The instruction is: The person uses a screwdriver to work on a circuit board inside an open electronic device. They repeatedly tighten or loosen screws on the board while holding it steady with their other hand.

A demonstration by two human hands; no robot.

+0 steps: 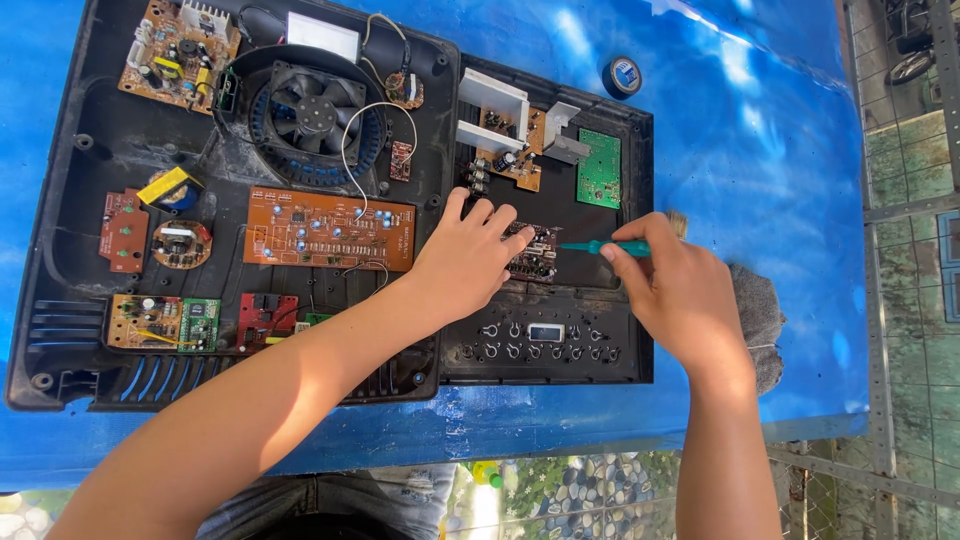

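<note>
My left hand [468, 258] rests flat on a small dark circuit board [535, 258] inside a black plastic housing panel [620, 345], fingers pressing it down. My right hand [675, 290] grips a teal-handled brush [612, 246] whose handle tip points left at that board, with the bristles sticking out behind my fingers. A large black appliance case [60, 230] lies to the left, holding a round cooling fan [312, 112], a long orange circuit board [330, 230] and several smaller boards.
A green circuit board [599, 168] and white metal heat sink [492, 110] sit at the panel's top. A grey rag [758, 310] lies under my right wrist. A roll of tape [622, 75] sits on the blue table cover [760, 120]. Metal table frame at right.
</note>
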